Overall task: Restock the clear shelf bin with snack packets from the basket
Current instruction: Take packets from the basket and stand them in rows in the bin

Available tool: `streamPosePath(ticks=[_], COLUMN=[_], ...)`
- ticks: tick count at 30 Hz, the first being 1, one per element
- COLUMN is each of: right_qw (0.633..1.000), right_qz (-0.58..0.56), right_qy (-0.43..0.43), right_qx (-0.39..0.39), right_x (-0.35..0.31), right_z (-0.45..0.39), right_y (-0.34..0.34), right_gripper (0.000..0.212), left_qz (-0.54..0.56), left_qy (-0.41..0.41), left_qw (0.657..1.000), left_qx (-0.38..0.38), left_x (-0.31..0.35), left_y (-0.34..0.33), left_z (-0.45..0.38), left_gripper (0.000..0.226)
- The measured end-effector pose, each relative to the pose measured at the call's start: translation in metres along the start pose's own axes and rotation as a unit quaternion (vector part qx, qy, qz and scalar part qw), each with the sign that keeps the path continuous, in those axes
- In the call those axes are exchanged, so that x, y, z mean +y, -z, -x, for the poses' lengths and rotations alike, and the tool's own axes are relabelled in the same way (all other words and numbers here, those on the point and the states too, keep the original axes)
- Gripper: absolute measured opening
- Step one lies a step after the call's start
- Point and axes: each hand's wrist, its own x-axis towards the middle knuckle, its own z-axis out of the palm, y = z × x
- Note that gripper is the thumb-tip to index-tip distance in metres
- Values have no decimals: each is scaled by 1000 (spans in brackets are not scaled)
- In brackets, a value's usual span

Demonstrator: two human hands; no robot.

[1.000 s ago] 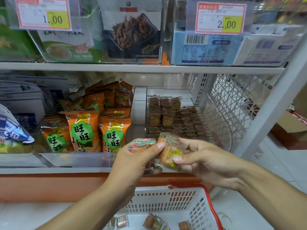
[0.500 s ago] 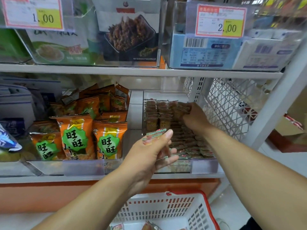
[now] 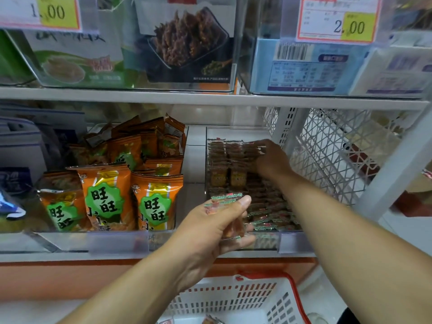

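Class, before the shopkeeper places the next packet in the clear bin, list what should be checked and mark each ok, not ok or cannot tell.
1. Left hand holds spare packets: ok.
2. Right hand is at the back rows in the clear bin: ok.
3. Right hand has let go of its packet: cannot tell.
4. Room left in the bin's back rows: cannot tell.
5. Basket below, within reach: ok.

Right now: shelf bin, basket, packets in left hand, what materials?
Shelf bin: clear rigid plastic, likely acrylic; contents show through. Basket: white moulded plastic, slotted walls, red rim. Snack packets in left hand: glossy clear film, crimped ends.
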Motion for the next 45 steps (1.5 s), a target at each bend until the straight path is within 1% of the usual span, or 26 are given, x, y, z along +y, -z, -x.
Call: streamPosePath(ticks=[1,2,4,5,7,9,10,11,13,14,15,18,20,22,23,24,26,27,31,35,37,38,39,41,42,45], right_qw=[1000,999,998,999,999,998,997,994,987,985,984,976,973,972,970,964,940,934,954,958,955,954,957,965,965,963], right_qz=[26,43,46,36,16,2,-1,-4,-25,-46,-69,-115,-104,-62,-74,-117,-214,-231,-170,-188,-236,-256,-251,-180,-150,-126], right_qy=[9,12,19,26,41,51,59,78,129,145,158,175,162,155,148,129,82,72,90,82,73,81,108,185,213,227], right_qx=[-14,-30,-34,-19,12,33,50,72,96,82,51,-58,-125,-164,-179,-202,-253,-261,-230,-199,-162,-132,-94,-33,-25,-74], right_x=[0,2,4,5,6,2,-4,-11,-30,-38,-45,-48,-44,-43,-43,-43,-43,-42,-38,-35,-35,-36,-36,-37,-37,-37], right_z=[1,3,6,7,10,16,21,28,48,61,78,131,157,171,174,177,179,181,182,176,175,175,176,178,181,188], right_y=[-1,-3,-5,-6,-3,3,7,10,16,18,19,24,27,27,28,29,32,35,41,49,52,54,56,57,55,47], right_gripper=[45,42,43,44,48,56,56,50,28,18,13,29,36,42,42,42,44,46,47,38,34,33,32,32,33,34], left_qz=[1,2,5,9,32,82,110,136,178,186,188,186,152,102,82,68,53,44,0,-6,3,8,12,19,21,34], left_qy=[1,2,5,10,25,42,51,59,64,59,49,20,5,-1,0,1,-2,-4,-11,-32,-38,-37,-34,-30,-30,-39], left_qw=[1000,1000,1000,1000,999,996,993,989,982,981,981,982,988,994,996,998,999,999,1000,999,999,999,999,999,999,999], left_qx=[1,3,7,9,14,18,15,10,5,7,11,24,30,29,25,18,8,6,6,9,14,16,15,3,-4,-10], left_x=[0,1,2,3,4,7,9,10,13,14,14,15,16,15,14,13,12,11,7,10,10,10,8,5,3,3], left_y=[0,0,-1,-1,-1,-1,0,0,2,1,1,3,6,9,10,9,8,8,8,10,11,10,10,8,7,6], left_z=[1,2,4,5,8,11,13,15,18,19,21,26,29,32,33,35,38,39,40,40,40,40,39,38,38,37], left_gripper=[33,33,33,35,45,60,62,63,62,63,64,61,57,60,62,62,63,64,61,54,48,45,43,43,44,40])
